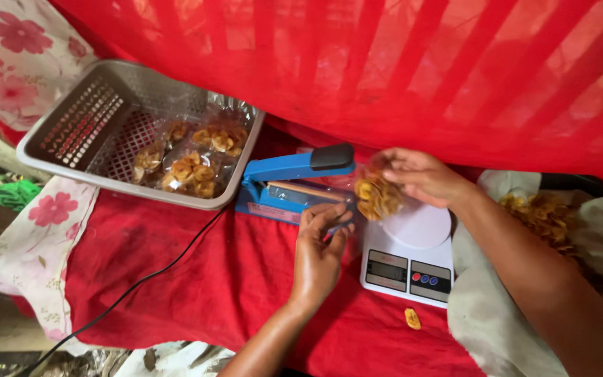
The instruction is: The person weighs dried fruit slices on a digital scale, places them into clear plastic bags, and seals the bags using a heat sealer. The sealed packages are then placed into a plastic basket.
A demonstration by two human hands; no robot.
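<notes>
Left hand [319,253] on the red cloth [197,279], fingers curled, pinching the clear bag's edge by the blue heat sealer [294,183]. Right hand [420,174] clamped on the bag of banana chips [377,197] above the white digital scale [410,262]. Grey plastic basket [71,126] holds sealed chip bags [193,157]. Loose chip [412,318] near the scale.

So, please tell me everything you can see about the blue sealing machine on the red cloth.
The blue sealing machine lies on the red cloth, between the grey basket and the white scale. Its base looks like painted metal; the arm, with a black grip, is raised. A clear bag of chips reaches into its mouth. The left hand touches its front edge.
</notes>
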